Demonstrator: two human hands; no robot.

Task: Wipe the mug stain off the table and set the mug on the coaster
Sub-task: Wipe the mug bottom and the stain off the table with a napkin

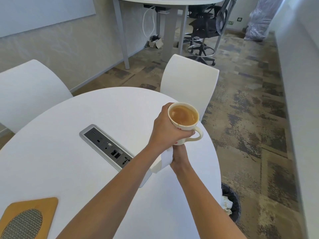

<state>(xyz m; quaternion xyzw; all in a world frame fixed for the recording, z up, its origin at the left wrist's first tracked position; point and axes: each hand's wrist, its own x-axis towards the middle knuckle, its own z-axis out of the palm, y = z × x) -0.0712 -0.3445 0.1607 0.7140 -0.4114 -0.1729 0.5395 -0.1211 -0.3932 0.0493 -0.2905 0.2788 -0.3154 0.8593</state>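
A cream mug (183, 116) full of milky brown drink is held above the right part of the round white table (69, 161). My left hand (167, 130) wraps around its body, with the handle pointing right. Just under the mug, my right hand (179, 156) is closed on a white tissue (164, 161) that touches the tabletop. Whatever lies on the table beneath the mug and hands is hidden. A wooden coaster (29, 218) with a woven grey oval centre lies at the table's near left corner, far from both hands.
A recessed power and data socket strip (107, 147) runs diagonally across the table's middle. Two white chairs (189, 80) stand at the far side. A black mesh waste bin (231, 206) with crumpled paper sits on the floor by the table's right edge.
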